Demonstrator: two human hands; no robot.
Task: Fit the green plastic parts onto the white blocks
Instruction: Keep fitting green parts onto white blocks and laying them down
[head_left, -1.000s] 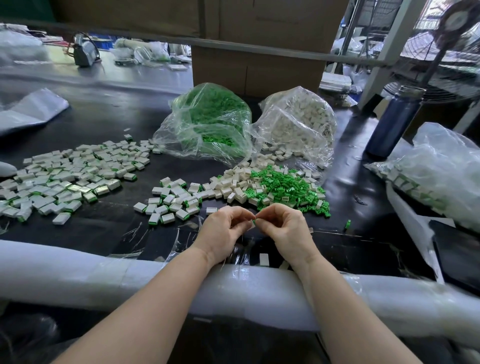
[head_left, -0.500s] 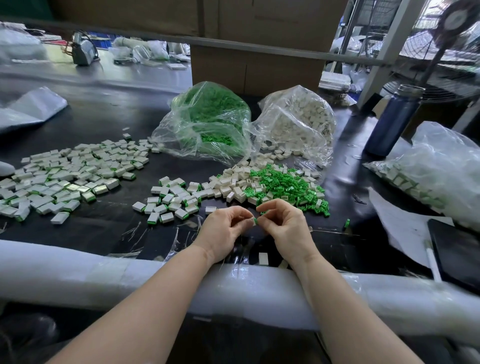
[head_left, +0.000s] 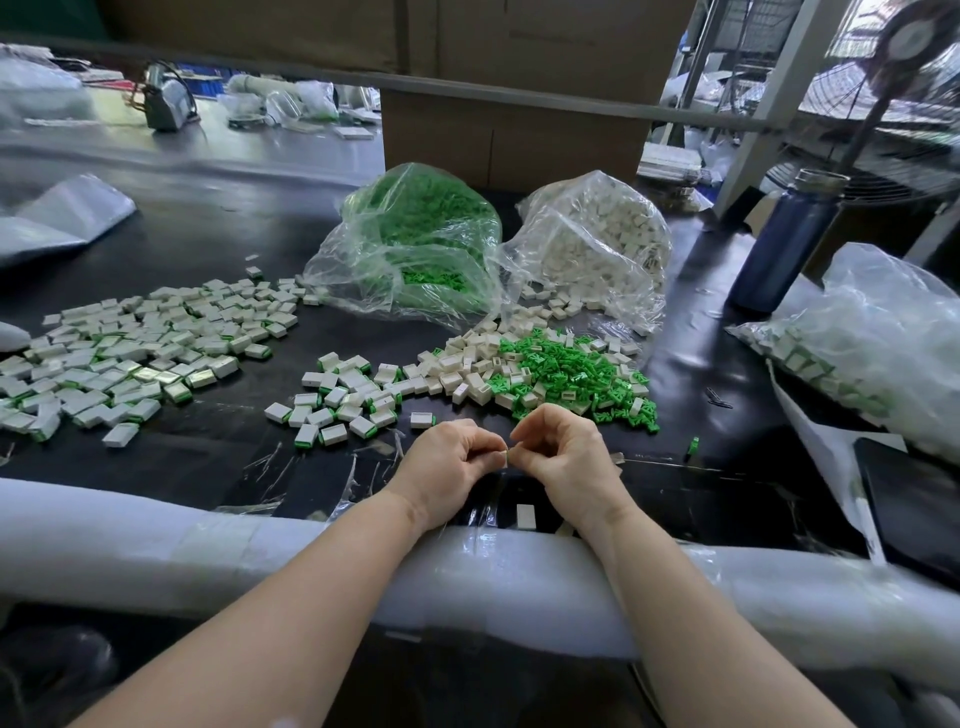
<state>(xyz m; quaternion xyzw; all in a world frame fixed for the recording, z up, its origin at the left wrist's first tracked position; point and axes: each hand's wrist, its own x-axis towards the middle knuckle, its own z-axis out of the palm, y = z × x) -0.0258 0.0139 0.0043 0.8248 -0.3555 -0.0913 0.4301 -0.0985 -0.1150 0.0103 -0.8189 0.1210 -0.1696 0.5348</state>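
From the head camera, my left hand (head_left: 448, 462) and right hand (head_left: 563, 457) meet over the near edge of the black table (head_left: 208, 234), each grip pinching one small white block (head_left: 505, 459) between them. Just beyond my knuckles lies the heap of loose green plastic parts (head_left: 571, 379) and white blocks (head_left: 467, 371). Finished pieces (head_left: 135, 348) spread far left. Two clear bags (head_left: 415, 249) sit behind; a blue bottle (head_left: 787, 244) stands right.

Black worktable (head_left: 208, 228); cardboard boxes (head_left: 519, 78); fan (head_left: 883, 104) behind.
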